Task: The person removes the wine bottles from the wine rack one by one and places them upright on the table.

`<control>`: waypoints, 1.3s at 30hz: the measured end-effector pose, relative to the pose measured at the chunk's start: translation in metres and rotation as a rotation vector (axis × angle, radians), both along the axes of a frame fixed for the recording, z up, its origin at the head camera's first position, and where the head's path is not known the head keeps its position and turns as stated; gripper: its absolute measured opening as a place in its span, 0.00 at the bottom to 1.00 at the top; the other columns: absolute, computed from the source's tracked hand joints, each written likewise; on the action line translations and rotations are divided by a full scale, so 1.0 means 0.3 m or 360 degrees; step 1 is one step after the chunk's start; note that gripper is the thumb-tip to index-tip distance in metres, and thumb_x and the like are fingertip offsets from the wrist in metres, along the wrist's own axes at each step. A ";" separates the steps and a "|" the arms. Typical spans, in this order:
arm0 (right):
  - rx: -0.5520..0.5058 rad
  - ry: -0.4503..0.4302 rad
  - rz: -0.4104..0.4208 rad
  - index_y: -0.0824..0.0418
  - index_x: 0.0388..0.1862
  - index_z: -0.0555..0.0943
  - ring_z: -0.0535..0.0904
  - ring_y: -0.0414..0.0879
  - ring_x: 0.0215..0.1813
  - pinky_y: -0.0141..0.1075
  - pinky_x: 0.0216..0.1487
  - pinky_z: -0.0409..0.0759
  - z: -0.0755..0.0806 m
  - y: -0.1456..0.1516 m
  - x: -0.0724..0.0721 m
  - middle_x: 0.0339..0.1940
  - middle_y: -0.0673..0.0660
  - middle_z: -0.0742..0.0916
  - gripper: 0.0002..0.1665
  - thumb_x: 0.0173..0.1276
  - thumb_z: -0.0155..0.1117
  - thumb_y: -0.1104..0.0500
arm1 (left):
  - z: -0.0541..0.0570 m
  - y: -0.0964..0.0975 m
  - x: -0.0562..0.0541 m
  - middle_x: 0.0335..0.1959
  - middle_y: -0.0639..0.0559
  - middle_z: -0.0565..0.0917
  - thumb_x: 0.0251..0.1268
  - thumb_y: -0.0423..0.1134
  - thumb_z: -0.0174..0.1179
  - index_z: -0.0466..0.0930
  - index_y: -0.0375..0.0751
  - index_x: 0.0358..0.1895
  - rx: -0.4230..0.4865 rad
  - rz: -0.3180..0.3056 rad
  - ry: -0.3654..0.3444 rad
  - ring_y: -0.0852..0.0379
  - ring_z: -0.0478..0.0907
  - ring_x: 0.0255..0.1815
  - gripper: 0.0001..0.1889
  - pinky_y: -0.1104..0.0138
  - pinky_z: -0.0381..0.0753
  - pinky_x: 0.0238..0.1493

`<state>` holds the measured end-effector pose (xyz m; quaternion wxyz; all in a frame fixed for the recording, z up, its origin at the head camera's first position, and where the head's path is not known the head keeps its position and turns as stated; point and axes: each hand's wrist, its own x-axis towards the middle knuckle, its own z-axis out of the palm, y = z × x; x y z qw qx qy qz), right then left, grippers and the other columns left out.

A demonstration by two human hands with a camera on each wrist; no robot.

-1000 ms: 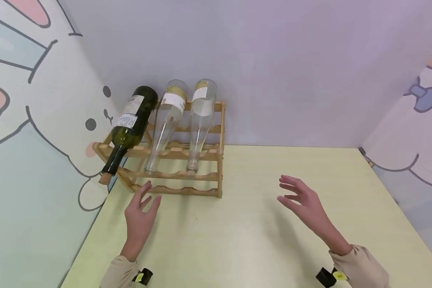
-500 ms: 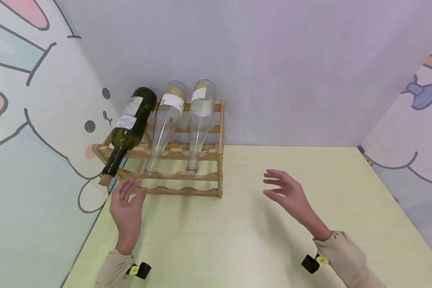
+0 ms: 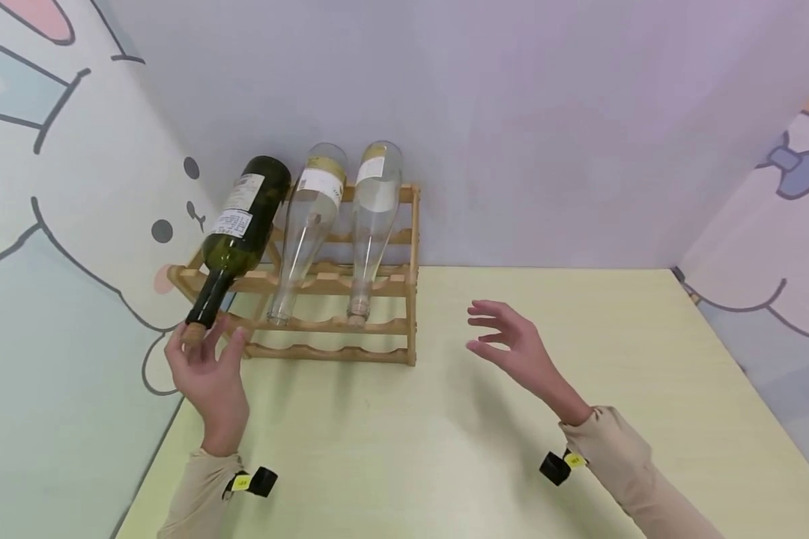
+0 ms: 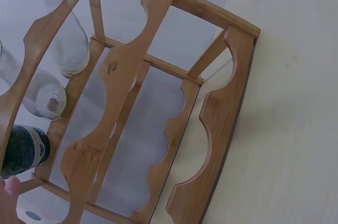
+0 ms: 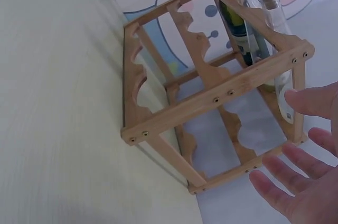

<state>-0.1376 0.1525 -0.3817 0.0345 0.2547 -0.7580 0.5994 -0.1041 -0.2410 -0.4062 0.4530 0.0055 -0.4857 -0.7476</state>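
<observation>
A dark green wine bottle with a cork lies tilted, neck toward me, on the upper tier of a wooden wine rack. My left hand is at its neck, fingers beside and behind the cork, thumb held apart; whether they touch is unclear. To the right lie two clear glass bottles, a middle bottle and a right bottle with a cork in its mouth. My right hand hovers over the table to the right of the rack, fingers spread, holding nothing.
The pale yellow table runs to a plain back wall. A side wall with a cartoon rabbit stands close by the rack on the left. The rack's lower tier has scalloped rails holding no bottle.
My left hand has moved left and up to the green bottle's corked neck. My right hand has drifted left, still spread. The bottles and rack stay in place.
</observation>
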 end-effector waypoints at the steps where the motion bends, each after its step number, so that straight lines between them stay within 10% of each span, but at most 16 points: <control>1: 0.0002 -0.0001 -0.0006 0.69 0.62 0.69 0.74 0.68 0.57 0.56 0.49 0.77 0.006 -0.007 -0.004 0.57 0.67 0.78 0.32 0.58 0.66 0.73 | 0.006 -0.002 -0.009 0.56 0.31 0.73 0.46 0.15 0.65 0.66 0.31 0.58 0.0016 0.0002 0.0018 0.35 0.74 0.54 0.32 0.65 0.80 0.48; 22: -0.0005 -0.0149 0.0227 0.68 0.65 0.67 0.76 0.61 0.58 0.51 0.54 0.77 0.019 -0.215 -0.109 0.58 0.64 0.77 0.33 0.61 0.65 0.70 | 0.099 -0.042 -0.086 0.49 0.27 0.79 0.40 0.13 0.67 0.75 0.17 0.42 -0.0277 0.0176 0.0234 0.38 0.74 0.56 0.20 0.59 0.73 0.59; 39: -0.0018 -0.0041 0.0212 0.70 0.55 0.72 0.79 0.62 0.51 0.51 0.50 0.79 0.038 -0.283 -0.117 0.48 0.66 0.83 0.18 0.66 0.58 0.72 | 0.107 -0.049 -0.137 0.44 0.32 0.83 0.44 0.19 0.68 0.79 0.19 0.40 -0.0560 0.0397 0.0232 0.41 0.78 0.52 0.16 0.57 0.74 0.58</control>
